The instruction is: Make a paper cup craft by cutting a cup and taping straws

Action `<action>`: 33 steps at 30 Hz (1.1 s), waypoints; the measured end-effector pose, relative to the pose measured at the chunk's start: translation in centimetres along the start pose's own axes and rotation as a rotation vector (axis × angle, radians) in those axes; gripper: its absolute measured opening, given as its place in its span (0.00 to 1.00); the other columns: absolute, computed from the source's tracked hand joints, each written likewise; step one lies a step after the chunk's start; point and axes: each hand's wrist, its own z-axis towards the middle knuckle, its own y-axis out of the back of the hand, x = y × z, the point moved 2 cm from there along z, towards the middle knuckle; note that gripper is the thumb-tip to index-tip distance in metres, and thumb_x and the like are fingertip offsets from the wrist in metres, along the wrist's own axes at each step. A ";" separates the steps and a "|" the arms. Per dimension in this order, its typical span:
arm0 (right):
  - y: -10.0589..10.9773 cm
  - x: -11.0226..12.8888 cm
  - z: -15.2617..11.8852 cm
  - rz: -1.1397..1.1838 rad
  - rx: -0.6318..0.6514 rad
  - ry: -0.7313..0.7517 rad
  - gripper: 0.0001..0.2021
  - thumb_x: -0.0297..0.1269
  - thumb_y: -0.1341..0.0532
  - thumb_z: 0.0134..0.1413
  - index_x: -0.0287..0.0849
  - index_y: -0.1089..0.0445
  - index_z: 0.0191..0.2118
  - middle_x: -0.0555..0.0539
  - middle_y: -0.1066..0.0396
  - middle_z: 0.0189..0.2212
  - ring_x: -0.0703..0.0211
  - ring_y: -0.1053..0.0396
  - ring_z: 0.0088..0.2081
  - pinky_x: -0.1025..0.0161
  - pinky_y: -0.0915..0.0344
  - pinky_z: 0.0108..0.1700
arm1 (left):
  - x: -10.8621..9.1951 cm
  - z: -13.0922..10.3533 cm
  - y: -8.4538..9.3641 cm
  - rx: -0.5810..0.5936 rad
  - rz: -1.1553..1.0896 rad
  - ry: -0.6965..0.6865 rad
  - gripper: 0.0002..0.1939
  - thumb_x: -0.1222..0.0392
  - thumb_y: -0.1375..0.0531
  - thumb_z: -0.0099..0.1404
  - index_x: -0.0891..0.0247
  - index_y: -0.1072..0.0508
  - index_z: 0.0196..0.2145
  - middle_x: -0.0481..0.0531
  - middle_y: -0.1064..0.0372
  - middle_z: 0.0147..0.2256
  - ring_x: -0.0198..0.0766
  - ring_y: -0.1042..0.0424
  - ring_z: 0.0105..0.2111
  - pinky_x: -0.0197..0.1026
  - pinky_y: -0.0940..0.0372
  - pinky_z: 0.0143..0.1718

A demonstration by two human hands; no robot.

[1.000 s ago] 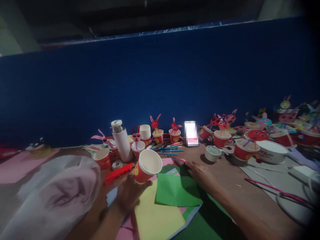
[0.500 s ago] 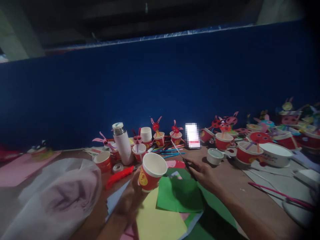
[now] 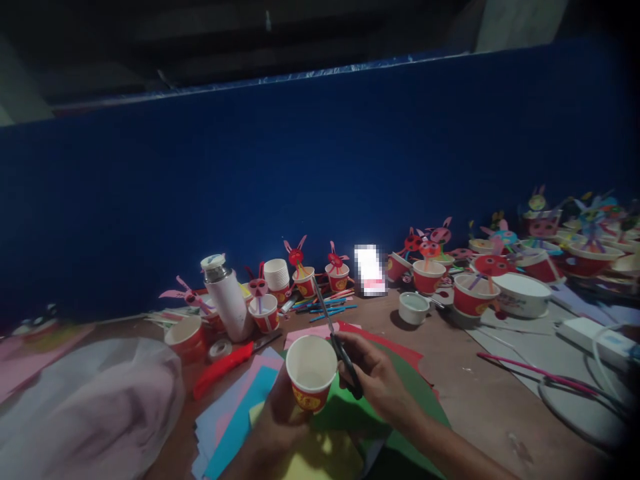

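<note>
A red and white paper cup (image 3: 311, 363), with yellow print on its side and its mouth turned toward me, is held in my left hand (image 3: 280, 420). The fingers behind the cup are partly hidden. My right hand (image 3: 375, 373) grips black-handled scissors (image 3: 345, 357) right beside the cup's rim, blades pointing up and away; the blades look closed together. Beneath both hands lie sheets of coloured paper, among them a green sheet (image 3: 400, 393), a yellow sheet (image 3: 325, 453) and a blue sheet (image 3: 245, 420).
A white thermos (image 3: 227, 300), a red-handled cutter (image 3: 223, 370) and a tape roll (image 3: 220, 350) stand or lie left. Cups with paper rabbit figures line the back, near a lit phone (image 3: 370, 270). A small white bowl (image 3: 414, 308) and a power strip (image 3: 597, 340) are right.
My right hand has brought the scissors left, up against the cup. The cup has come lower, its mouth tipped more toward me. The view has shifted right.
</note>
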 end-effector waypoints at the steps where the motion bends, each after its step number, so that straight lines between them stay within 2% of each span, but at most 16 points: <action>1: 0.0 -0.1 0.0 -0.017 0.007 -0.009 0.19 0.38 0.40 0.49 0.45 0.37 0.49 0.52 0.36 0.27 0.68 0.40 0.24 0.70 0.41 0.26 | -0.1 -0.2 -0.1 -0.031 0.026 0.007 0.41 0.59 0.30 0.38 0.59 0.35 0.52 0.61 0.33 0.47 0.58 0.40 0.51 0.50 0.40 0.49; 4: 0.2 0.0 0.0 -0.098 0.010 -0.027 0.18 0.36 0.41 0.49 0.44 0.36 0.48 0.52 0.37 0.26 0.68 0.40 0.24 0.70 0.42 0.25 | -0.1 -0.5 -0.1 -0.079 0.076 0.021 0.39 0.60 0.30 0.38 0.59 0.34 0.51 0.59 0.32 0.46 0.56 0.39 0.51 0.49 0.40 0.48; 6: 0.4 0.1 0.0 -0.164 0.009 -0.023 0.17 0.35 0.42 0.50 0.43 0.36 0.48 0.53 0.37 0.25 0.67 0.40 0.24 0.70 0.41 0.25 | -0.2 -0.5 0.1 -0.058 0.085 0.032 0.38 0.60 0.31 0.39 0.59 0.34 0.50 0.58 0.32 0.46 0.55 0.39 0.50 0.48 0.40 0.49; 10: 0.7 0.1 0.2 -0.280 0.012 0.029 0.18 0.32 0.43 0.50 0.44 0.34 0.49 0.51 0.34 0.27 0.65 0.37 0.27 0.69 0.39 0.28 | -1.1 -0.1 0.5 0.165 0.116 0.029 0.33 0.55 0.34 0.45 0.60 0.35 0.50 0.59 0.34 0.48 0.53 0.37 0.49 0.48 0.41 0.49; 12: 0.8 0.1 0.2 -0.328 0.020 0.049 0.18 0.31 0.43 0.49 0.44 0.33 0.48 0.49 0.31 0.31 0.63 0.35 0.32 0.67 0.37 0.32 | -1.6 0.1 0.6 0.227 0.198 -0.006 0.31 0.55 0.35 0.48 0.62 0.36 0.50 0.60 0.35 0.48 0.52 0.36 0.47 0.48 0.41 0.48; 15: 0.7 0.1 0.1 -0.345 0.039 0.060 0.18 0.30 0.43 0.48 0.44 0.32 0.47 0.47 0.30 0.37 0.59 0.33 0.39 0.64 0.36 0.38 | -2.0 0.4 1.0 0.139 0.317 -0.056 0.33 0.58 0.34 0.46 0.62 0.37 0.50 0.59 0.35 0.47 0.50 0.35 0.46 0.46 0.39 0.46; 17: 0.6 0.2 0.0 -0.342 0.035 0.067 0.18 0.30 0.43 0.48 0.44 0.32 0.48 0.46 0.30 0.39 0.58 0.33 0.39 0.63 0.35 0.40 | -1.9 0.6 1.2 0.080 0.330 -0.066 0.34 0.59 0.33 0.44 0.62 0.37 0.50 0.59 0.34 0.46 0.50 0.35 0.45 0.45 0.38 0.45; 20: 0.5 0.7 -0.1 -0.353 0.036 0.049 0.19 0.31 0.43 0.49 0.44 0.33 0.49 0.47 0.29 0.32 0.61 0.33 0.32 0.66 0.35 0.33 | -1.7 0.9 2.1 -0.019 0.245 -0.097 0.34 0.61 0.33 0.45 0.62 0.38 0.50 0.60 0.35 0.47 0.50 0.36 0.47 0.45 0.38 0.46; 23: 0.4 1.5 -0.2 -0.313 0.092 -0.012 0.19 0.32 0.42 0.49 0.43 0.33 0.49 0.51 0.33 0.23 0.66 0.37 0.24 0.70 0.39 0.25 | -1.6 1.3 3.5 -0.140 0.146 -0.128 0.37 0.62 0.32 0.44 0.60 0.40 0.52 0.59 0.36 0.49 0.51 0.37 0.50 0.46 0.39 0.48; 27: 0.3 1.9 -0.6 -0.178 0.215 -0.134 0.17 0.38 0.41 0.50 0.41 0.31 0.47 0.52 0.35 0.21 0.70 0.42 0.20 0.72 0.43 0.21 | -2.1 1.6 4.7 -0.231 0.139 -0.121 0.39 0.63 0.32 0.44 0.59 0.41 0.54 0.58 0.35 0.49 0.50 0.37 0.50 0.48 0.41 0.49; 33: 0.2 1.7 -1.0 -0.158 0.383 -0.230 0.16 0.41 0.40 0.49 0.46 0.29 0.45 0.51 0.33 0.22 0.70 0.40 0.18 0.73 0.43 0.20 | -3.9 1.2 5.2 -0.267 0.239 -0.127 0.37 0.63 0.33 0.46 0.61 0.39 0.54 0.59 0.32 0.46 0.48 0.35 0.48 0.48 0.42 0.50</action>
